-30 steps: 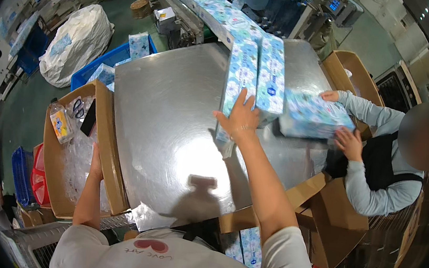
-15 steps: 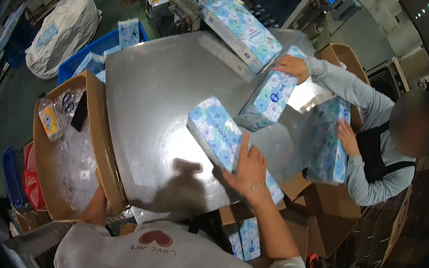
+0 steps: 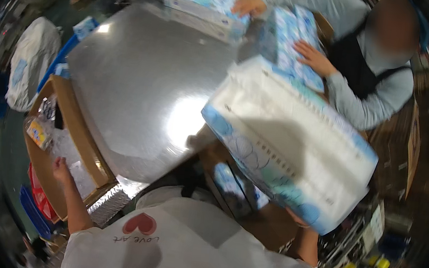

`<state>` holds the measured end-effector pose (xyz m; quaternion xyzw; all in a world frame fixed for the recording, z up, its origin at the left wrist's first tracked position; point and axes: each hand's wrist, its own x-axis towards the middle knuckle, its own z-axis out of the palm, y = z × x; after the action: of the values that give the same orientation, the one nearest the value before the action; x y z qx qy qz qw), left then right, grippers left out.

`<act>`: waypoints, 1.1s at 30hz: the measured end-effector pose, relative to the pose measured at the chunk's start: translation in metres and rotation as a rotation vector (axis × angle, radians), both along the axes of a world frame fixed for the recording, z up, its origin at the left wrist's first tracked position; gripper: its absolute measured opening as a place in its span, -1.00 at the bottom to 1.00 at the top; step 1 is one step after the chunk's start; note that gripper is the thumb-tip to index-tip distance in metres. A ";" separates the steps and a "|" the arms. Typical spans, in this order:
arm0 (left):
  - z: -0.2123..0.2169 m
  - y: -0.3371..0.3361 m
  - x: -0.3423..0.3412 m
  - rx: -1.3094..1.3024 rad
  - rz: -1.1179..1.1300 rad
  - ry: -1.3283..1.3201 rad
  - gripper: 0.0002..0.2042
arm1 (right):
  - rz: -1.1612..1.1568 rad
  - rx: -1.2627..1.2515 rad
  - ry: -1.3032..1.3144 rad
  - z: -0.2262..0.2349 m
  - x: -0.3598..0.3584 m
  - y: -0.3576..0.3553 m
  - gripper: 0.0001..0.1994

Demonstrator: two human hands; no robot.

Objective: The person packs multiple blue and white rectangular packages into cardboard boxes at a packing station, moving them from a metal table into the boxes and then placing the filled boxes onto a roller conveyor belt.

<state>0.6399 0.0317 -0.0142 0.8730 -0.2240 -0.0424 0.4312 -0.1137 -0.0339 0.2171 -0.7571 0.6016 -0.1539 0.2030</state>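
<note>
A large plastic-wrapped pack of tissues, white with blue flower print, is held up tilted close to the camera, off the table. My right hand grips it at the lower edge; most of the fingers are hidden behind the pack. To the left, my left hand is over a cardboard box of crumpled clear plastic film. Its fingers look slightly apart, with nothing visible in them. Below the held pack, an open carton has blue-flowered packs in it.
A steel table spreads ahead. Across it, a co-worker's hands rest on flowered packs; more packs line the far edge. A blue crate and a white sack stand at left.
My right hand has lifted the pack off the table toward the camera and right. My left hand has moved from the box's near edge to over the film. The co-worker's packs have shifted.
</note>
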 end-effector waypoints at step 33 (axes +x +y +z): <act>0.125 -0.104 -0.614 0.223 -0.923 1.796 -0.95 | -0.512 0.509 -1.191 -0.178 -0.078 0.004 -0.66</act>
<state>0.0260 -0.0725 0.1112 0.3818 -0.1271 -0.8656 0.2979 -0.1919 -0.0301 0.0396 -0.3069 0.5648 -0.4400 0.6270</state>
